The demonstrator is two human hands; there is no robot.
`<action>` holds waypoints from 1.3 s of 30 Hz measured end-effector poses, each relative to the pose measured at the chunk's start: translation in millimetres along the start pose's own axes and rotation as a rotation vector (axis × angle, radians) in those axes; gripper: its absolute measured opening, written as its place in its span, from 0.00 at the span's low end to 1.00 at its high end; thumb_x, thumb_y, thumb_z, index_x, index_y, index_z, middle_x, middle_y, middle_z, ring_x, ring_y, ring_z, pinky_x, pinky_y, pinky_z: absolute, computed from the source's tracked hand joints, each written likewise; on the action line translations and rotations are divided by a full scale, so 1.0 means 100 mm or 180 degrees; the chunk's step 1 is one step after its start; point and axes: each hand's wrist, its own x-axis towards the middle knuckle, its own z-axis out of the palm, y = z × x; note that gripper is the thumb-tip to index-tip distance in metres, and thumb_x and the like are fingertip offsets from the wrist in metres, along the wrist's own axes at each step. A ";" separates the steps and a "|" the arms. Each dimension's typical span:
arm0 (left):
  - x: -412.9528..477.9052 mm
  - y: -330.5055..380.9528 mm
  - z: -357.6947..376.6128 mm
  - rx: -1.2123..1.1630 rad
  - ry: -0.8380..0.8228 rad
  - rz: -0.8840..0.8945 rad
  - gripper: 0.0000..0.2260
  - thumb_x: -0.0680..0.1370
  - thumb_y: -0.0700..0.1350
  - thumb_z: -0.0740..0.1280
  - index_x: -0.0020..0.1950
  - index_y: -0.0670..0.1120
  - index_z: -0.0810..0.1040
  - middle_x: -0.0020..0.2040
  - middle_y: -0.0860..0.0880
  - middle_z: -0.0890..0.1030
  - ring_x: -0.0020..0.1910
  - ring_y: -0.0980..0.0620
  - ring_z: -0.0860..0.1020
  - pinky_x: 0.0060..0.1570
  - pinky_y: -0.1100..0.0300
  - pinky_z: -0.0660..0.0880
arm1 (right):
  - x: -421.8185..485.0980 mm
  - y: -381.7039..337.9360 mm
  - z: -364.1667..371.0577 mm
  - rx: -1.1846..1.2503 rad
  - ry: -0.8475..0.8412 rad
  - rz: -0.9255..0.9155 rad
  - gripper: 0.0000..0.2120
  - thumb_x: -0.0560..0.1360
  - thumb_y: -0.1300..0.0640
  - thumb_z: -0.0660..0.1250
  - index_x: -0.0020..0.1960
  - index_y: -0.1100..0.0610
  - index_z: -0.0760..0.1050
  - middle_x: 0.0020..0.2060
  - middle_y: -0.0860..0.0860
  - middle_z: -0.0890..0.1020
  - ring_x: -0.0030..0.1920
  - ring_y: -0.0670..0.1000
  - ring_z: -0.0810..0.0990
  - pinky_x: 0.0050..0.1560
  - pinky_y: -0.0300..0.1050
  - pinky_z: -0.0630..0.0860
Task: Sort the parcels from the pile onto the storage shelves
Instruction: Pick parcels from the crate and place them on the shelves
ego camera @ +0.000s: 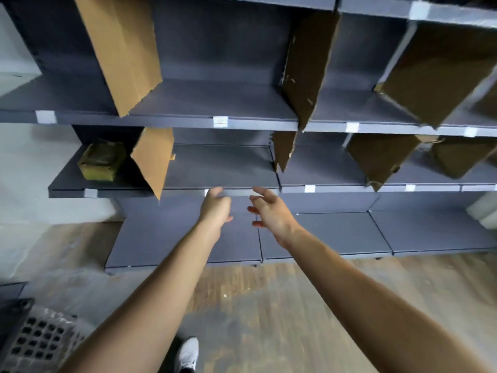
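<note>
The storage shelves [220, 168] are divided by cardboard sheets [153, 160]. The left hand [215, 208] and right hand [271, 214] are held empty, fingers relaxed, at the middle shelf's near edge. A parcel [102, 164] is located on that shelf, well left of both hands.

Stockroom or parcel storage area: long grey metal shelves [215, 100] in several tiers, split into bays by upright cardboard sheets [121, 49]. Small white labels [220, 121] are stuck along the front edges, roughly one per bay, text too blurred to read. One wrapped parcel [100, 164] sits in the left bay of the middle tier, and a perforated plastic crate [37, 340] stands on the worn wood-look floor [269, 305] at lower left.
</note>
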 end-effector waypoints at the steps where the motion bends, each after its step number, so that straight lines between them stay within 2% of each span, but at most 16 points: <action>1: -0.13 0.03 0.27 0.0025 -0.0123 0.0038 0.21 0.80 0.36 0.56 0.73 0.46 0.68 0.64 0.44 0.72 0.61 0.45 0.74 0.49 0.53 0.75 | -0.11 0.03 -0.28 0.0009 0.0132 -0.0004 0.18 0.83 0.57 0.57 0.71 0.51 0.68 0.53 0.48 0.78 0.61 0.54 0.78 0.56 0.52 0.78; 4: -0.47 0.08 1.02 0.0143 -0.0495 0.0150 0.21 0.79 0.36 0.57 0.73 0.46 0.68 0.65 0.44 0.72 0.64 0.44 0.73 0.51 0.54 0.75 | -0.40 0.13 -1.04 0.0101 0.0512 -0.0005 0.18 0.82 0.57 0.58 0.72 0.51 0.68 0.57 0.50 0.77 0.58 0.52 0.79 0.56 0.52 0.78; 11: -0.98 0.01 2.86 0.0483 -0.1341 0.0323 0.17 0.79 0.36 0.59 0.68 0.44 0.73 0.63 0.43 0.75 0.62 0.44 0.75 0.53 0.51 0.77 | -0.93 0.44 -2.80 0.0436 0.1487 0.0008 0.18 0.82 0.55 0.58 0.72 0.51 0.68 0.59 0.51 0.78 0.58 0.52 0.79 0.56 0.52 0.78; 16: -1.38 -0.06 4.36 0.0623 -0.2141 0.0463 0.12 0.79 0.35 0.60 0.58 0.47 0.74 0.60 0.43 0.77 0.60 0.44 0.76 0.47 0.54 0.77 | -1.24 0.75 -4.19 0.0602 0.2262 0.0056 0.18 0.82 0.54 0.59 0.72 0.52 0.69 0.61 0.51 0.78 0.59 0.53 0.79 0.56 0.53 0.78; 19: -1.61 -0.04 5.31 0.0641 -0.2550 0.0530 0.11 0.78 0.35 0.61 0.57 0.48 0.74 0.56 0.44 0.78 0.56 0.46 0.77 0.46 0.54 0.77 | -1.38 0.91 -5.05 0.0682 0.2668 0.0120 0.18 0.82 0.54 0.59 0.71 0.52 0.69 0.61 0.52 0.78 0.57 0.51 0.80 0.56 0.53 0.78; 22: -1.81 0.02 6.21 0.0660 -0.2893 0.0509 0.11 0.78 0.35 0.61 0.58 0.46 0.75 0.53 0.45 0.78 0.52 0.48 0.77 0.50 0.53 0.77 | -1.52 0.97 -5.88 0.0668 0.3001 0.0263 0.18 0.82 0.53 0.59 0.71 0.51 0.69 0.61 0.51 0.78 0.55 0.50 0.80 0.56 0.53 0.78; 25: -2.02 0.05 7.04 0.0807 -0.3278 0.0487 0.09 0.79 0.37 0.61 0.54 0.49 0.75 0.56 0.45 0.78 0.55 0.48 0.77 0.55 0.49 0.78 | -1.74 1.04 -6.62 0.0651 0.3373 0.0310 0.17 0.82 0.52 0.59 0.71 0.51 0.69 0.59 0.48 0.78 0.57 0.50 0.80 0.57 0.54 0.78; 28: -2.36 -0.01 7.78 0.0923 -0.3535 0.0479 0.09 0.79 0.37 0.61 0.52 0.50 0.75 0.58 0.43 0.78 0.57 0.47 0.78 0.54 0.49 0.78 | -2.01 1.17 -7.25 0.0750 0.3663 0.0348 0.18 0.82 0.53 0.59 0.71 0.50 0.68 0.57 0.47 0.78 0.56 0.50 0.80 0.58 0.55 0.78; 32: -2.92 -0.21 8.74 0.1135 -0.3938 0.0524 0.09 0.80 0.37 0.61 0.56 0.46 0.75 0.59 0.43 0.78 0.60 0.45 0.77 0.53 0.50 0.77 | -2.40 1.51 -8.13 0.0868 0.3974 0.0386 0.18 0.82 0.53 0.59 0.72 0.51 0.68 0.55 0.47 0.77 0.53 0.48 0.79 0.57 0.55 0.78; 36: -3.42 -0.47 9.73 0.1303 -0.4115 0.0605 0.09 0.80 0.37 0.61 0.56 0.46 0.75 0.60 0.41 0.77 0.60 0.45 0.77 0.52 0.50 0.77 | -2.79 1.90 -9.07 0.0970 0.4186 0.0347 0.18 0.82 0.54 0.59 0.72 0.53 0.69 0.54 0.49 0.78 0.59 0.56 0.79 0.53 0.51 0.78; 39: -3.84 -0.64 10.41 0.1423 -0.4190 0.0597 0.09 0.80 0.38 0.61 0.57 0.46 0.75 0.61 0.41 0.77 0.60 0.46 0.77 0.52 0.50 0.77 | -3.10 2.17 -9.80 0.0969 0.4292 0.0354 0.18 0.82 0.53 0.60 0.71 0.52 0.70 0.58 0.50 0.80 0.57 0.53 0.81 0.59 0.55 0.78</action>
